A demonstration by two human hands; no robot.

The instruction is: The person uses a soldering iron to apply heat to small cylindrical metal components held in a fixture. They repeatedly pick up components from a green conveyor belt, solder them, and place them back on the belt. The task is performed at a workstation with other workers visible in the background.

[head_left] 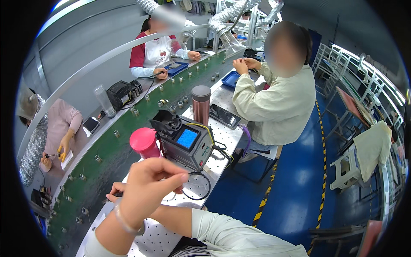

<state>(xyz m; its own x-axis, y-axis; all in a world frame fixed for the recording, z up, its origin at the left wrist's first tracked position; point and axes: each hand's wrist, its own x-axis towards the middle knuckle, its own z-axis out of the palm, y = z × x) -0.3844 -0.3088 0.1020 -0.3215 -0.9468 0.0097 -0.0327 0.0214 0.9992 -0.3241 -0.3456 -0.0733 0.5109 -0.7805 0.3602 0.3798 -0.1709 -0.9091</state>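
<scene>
My left hand (153,188), with a silver bracelet (123,219) at its wrist, is raised over the white perforated table (152,242). Its thumb and fingertips come together in a pinch; whatever may be between them is too small to make out. Behind that wrist, my right forearm crosses to the left, and most of my right hand (115,189) is hidden. Its visible fingers are curled near a dark piece that I cannot identify. Just beyond my left hand stand a grey-black bench device (184,145) with a blue panel and a lidded pink cup (144,141).
A green conveyor (113,147) carrying several small metal cylinders runs along the table's left. Behind the device are a metallic tumbler (201,105) and a black phone (224,115). A black cable (209,188) loops at the table edge. A co-worker (278,98) sits ahead; others work across the conveyor.
</scene>
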